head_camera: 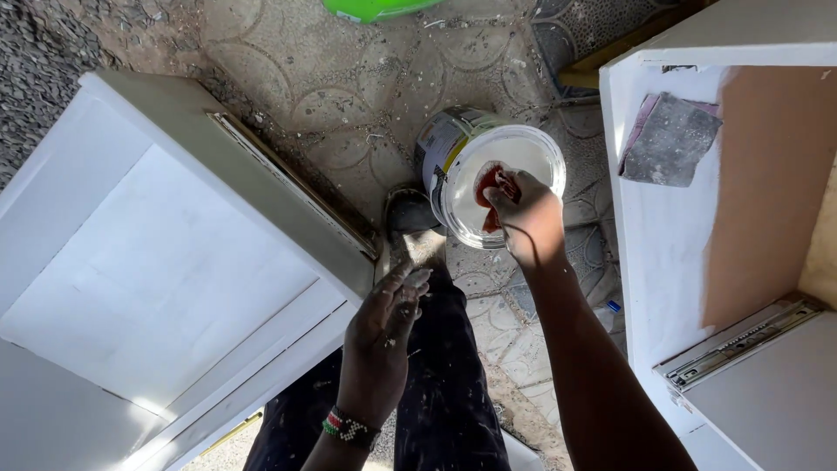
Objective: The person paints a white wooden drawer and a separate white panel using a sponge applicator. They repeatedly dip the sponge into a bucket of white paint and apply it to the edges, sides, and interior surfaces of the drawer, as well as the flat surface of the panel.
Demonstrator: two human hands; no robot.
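My right hand (527, 218) is pinched shut on a small reddish-orange rag or sponge (488, 186), holding it down inside the open white plastic paint bucket (453, 139), just above the white paint; I cannot tell whether it touches the surface. Just below the bucket and toward me, my left hand (384, 336) rests loosely on my paint-flecked dark trouser leg (445, 384), fingers relaxed and holding nothing, a beaded wristband (349, 427) at the wrist. Left of that hand lies a white painted cabinet panel (166, 262), already evenly coated as far as I can see. Right of the grip stands a cabinet (667, 253) partly white, with a bare brown patch (767, 183) not yet covered and a grey sheet of sandpaper (670, 139) lying on it.
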